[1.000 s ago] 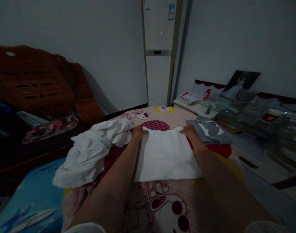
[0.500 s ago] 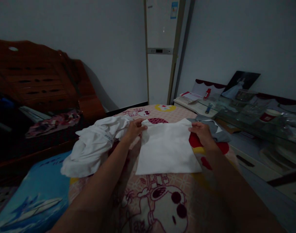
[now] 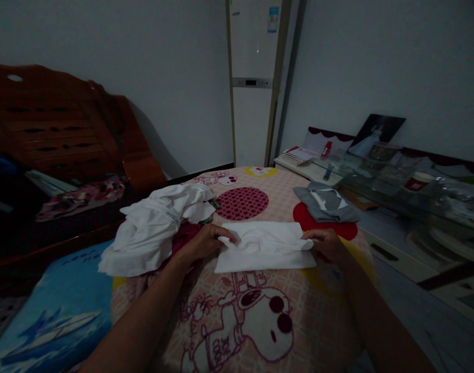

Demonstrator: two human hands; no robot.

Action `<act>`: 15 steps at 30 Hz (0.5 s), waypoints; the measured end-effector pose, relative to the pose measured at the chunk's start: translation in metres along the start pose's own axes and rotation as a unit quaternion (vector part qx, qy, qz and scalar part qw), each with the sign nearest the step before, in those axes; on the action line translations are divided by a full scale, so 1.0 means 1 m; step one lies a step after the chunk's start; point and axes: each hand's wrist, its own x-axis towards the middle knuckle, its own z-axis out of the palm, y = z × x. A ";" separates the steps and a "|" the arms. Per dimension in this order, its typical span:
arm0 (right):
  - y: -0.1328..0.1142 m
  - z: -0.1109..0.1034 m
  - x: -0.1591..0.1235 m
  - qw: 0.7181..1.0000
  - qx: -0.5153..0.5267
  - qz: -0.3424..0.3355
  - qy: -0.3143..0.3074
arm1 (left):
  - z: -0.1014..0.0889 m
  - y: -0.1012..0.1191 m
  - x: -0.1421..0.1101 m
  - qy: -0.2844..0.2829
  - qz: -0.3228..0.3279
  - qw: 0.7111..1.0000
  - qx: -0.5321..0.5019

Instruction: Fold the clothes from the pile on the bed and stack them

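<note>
A white garment (image 3: 264,256), doubled over into a wide flat shape, lies on the patterned cloth (image 3: 252,336) in front of me. My left hand (image 3: 210,241) pinches its upper layer at the left side. At the opposite side my right hand (image 3: 325,243) grips the same layer between thumb and fingers. The layer between the hands is rumpled. Left of it rests a loose heap of white clothing (image 3: 147,228), with some dark red fabric (image 3: 184,237) under its edge. A folded grey garment (image 3: 326,202) with a white strip lies beyond my right hand.
On the left stand a blue printed cushioned seat (image 3: 66,305) and a wooden bench (image 3: 54,119). To the right is a glass-topped cabinet (image 3: 380,191) bearing a paper cup (image 3: 418,181), a photo (image 3: 377,134) and papers. A tall white air conditioner (image 3: 252,119) stands in the corner.
Both hands have come towards me, carrying the white garment's far edge over its near part. The garment is now shorter front to back, and the dotted red circle behind it is uncovered.
</note>
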 end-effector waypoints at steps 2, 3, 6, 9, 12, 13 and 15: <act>0.000 -0.003 0.001 1.000 0.015 -0.015 0.002 | -0.004 0.002 -0.001 -0.006 0.000 1.000 -0.003; 0.001 -0.004 0.002 0.999 0.022 -0.034 -0.009 | -0.006 0.003 -0.002 -0.024 0.003 1.000 -0.001; 0.004 -0.007 0.000 0.993 0.032 -0.097 -0.063 | -0.013 0.004 -0.009 -0.129 0.028 0.991 -0.008; 0.009 -0.007 -0.002 0.994 0.030 -0.095 -0.050 | -0.021 0.006 -0.016 -0.208 0.045 0.976 -0.037; 0.008 -0.007 0.002 0.997 0.032 -0.066 0.034 | -0.026 0.012 -0.014 -0.141 0.049 0.988 -0.040; 0.006 -0.006 0.006 0.996 0.028 -0.066 0.054 | -0.025 0.016 -0.010 -0.099 0.053 0.993 -0.029; -0.003 -0.001 0.015 0.995 0.002 -0.080 0.057 | -0.019 0.023 0.003 -0.037 0.076 0.996 0.018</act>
